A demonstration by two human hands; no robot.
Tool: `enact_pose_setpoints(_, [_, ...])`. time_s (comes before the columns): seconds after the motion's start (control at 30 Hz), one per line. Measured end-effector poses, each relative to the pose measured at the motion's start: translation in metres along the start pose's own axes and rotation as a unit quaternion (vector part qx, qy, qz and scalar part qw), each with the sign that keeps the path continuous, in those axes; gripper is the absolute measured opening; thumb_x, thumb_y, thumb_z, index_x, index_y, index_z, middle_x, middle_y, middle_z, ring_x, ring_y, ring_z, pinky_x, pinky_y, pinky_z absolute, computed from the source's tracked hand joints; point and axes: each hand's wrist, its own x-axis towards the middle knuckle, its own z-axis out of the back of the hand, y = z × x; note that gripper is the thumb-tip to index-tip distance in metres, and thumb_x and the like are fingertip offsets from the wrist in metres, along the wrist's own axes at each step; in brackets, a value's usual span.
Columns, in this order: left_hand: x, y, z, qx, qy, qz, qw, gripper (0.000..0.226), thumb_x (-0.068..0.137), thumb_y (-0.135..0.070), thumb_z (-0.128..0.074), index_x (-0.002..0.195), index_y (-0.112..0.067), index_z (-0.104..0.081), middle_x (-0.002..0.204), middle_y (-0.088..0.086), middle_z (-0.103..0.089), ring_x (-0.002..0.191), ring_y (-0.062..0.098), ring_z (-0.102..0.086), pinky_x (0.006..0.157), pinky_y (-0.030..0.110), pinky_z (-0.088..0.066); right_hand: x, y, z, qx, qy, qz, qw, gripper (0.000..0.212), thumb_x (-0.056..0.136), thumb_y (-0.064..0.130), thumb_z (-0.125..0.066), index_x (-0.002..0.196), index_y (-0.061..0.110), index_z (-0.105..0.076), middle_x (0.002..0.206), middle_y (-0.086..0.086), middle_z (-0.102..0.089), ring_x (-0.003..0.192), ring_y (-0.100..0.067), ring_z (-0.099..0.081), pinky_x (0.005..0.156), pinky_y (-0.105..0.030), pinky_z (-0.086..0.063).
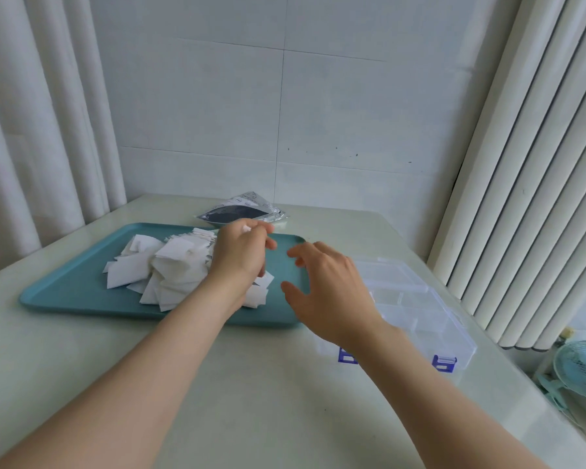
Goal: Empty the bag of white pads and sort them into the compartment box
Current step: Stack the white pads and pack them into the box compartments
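A heap of white pads (170,269) lies on a teal tray (68,286). My left hand (241,255) hovers over the right side of the heap and pinches a white pad (246,229) between its fingertips. Over the tray's right edge my right hand (329,286) hangs with its fingers spread and holds nothing. The clear compartment box (413,306), with blue latches, sits on the table to the right of the tray, partly hidden by my right wrist. The silver and dark bag (247,209) lies behind the tray, its mouth open.
A pale table (251,384) carries everything. A tiled wall stands behind, with curtains at the left and vertical blinds at the right. A small light-blue fan (579,370) sits off the table's right edge.
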Motion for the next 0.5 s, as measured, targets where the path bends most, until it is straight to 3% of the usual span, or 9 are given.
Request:
enact_pose_setpoints(0.07, [0.007, 0.006, 0.009, 0.105, -0.076, -0.054, 0.99, 0.034, 0.091, -0.006, -0.044, 0.092, -0.022, -0.074, 0.091, -0.003, -0.074, 0.078, 0.022, -0.061, 0.066, 0.03, -0.047, -0.002, 0.006, -0.003, -0.037, 0.019, 0.01, 0.999, 0.031, 0.095, 0.026, -0.06, 0.125, 0.024, -0.065, 0.119, 0.004, -0.064, 0.11, -0.02, -0.061, 0.1, -0.038, -0.043])
enact_pose_setpoints(0.13, [0.011, 0.014, 0.02, 0.264, -0.112, -0.094, 0.953, 0.035, 0.093, -0.008, -0.046, 0.101, -0.026, -0.075, 0.114, 0.001, -0.07, 0.104, 0.029, -0.062, 0.081, 0.035, -0.049, -0.005, 0.014, -0.009, -0.078, 0.044, 0.021, 0.996, 0.024, 0.093, 0.019, -0.055, 0.113, 0.022, -0.068, 0.109, 0.003, -0.064, 0.102, -0.023, -0.061, 0.095, -0.039, -0.043])
enact_pose_setpoints(0.2, [0.015, 0.023, 0.025, 0.408, -0.082, -0.09, 0.905, 0.028, 0.099, -0.018, -0.049, 0.115, -0.024, -0.071, 0.13, 0.007, -0.058, 0.113, 0.036, -0.059, 0.081, 0.037, -0.045, -0.006, 0.019, -0.014, -0.099, 0.06, 0.024, 0.993, 0.022, 0.09, 0.017, -0.054, 0.107, 0.02, -0.069, 0.105, 0.001, -0.064, 0.098, -0.025, -0.061, 0.094, -0.04, -0.043])
enact_pose_setpoints(0.27, [0.018, 0.035, 0.025, 0.503, -0.035, -0.062, 0.861, 0.027, 0.102, -0.032, -0.049, 0.118, -0.018, -0.067, 0.133, 0.011, -0.051, 0.11, 0.039, -0.06, 0.077, 0.038, -0.043, -0.006, 0.021, -0.016, -0.111, 0.066, 0.022, 0.991, 0.021, 0.091, 0.021, -0.054, 0.105, 0.02, -0.069, 0.102, 0.001, -0.064, 0.098, -0.026, -0.059, 0.094, -0.04, -0.042])
enact_pose_setpoints(0.4, [0.021, 0.046, 0.022, 0.568, 0.042, -0.078, 0.818, 0.041, 0.093, -0.052, -0.062, 0.116, -0.018, -0.062, 0.13, 0.012, -0.051, 0.114, 0.036, -0.059, 0.084, 0.041, -0.05, -0.006, 0.017, -0.017, -0.113, 0.051, -0.006, 0.992, 0.02, 0.091, 0.029, -0.053, 0.102, 0.022, -0.069, 0.089, 0.004, -0.064, 0.097, -0.025, -0.058, 0.093, -0.04, -0.04])
enact_pose_setpoints(0.5, [0.016, 0.04, 0.02, 0.537, 0.081, -0.107, 0.833, 0.04, 0.091, -0.044, -0.072, 0.124, -0.025, -0.06, 0.128, 0.006, -0.049, 0.115, 0.031, -0.059, 0.09, 0.042, -0.051, -0.005, 0.013, -0.015, -0.095, 0.033, -0.048, 0.994, 0.021, 0.09, 0.03, -0.054, 0.101, 0.023, -0.07, 0.089, 0.005, -0.069, 0.096, -0.024, -0.059, 0.093, -0.038, -0.038])
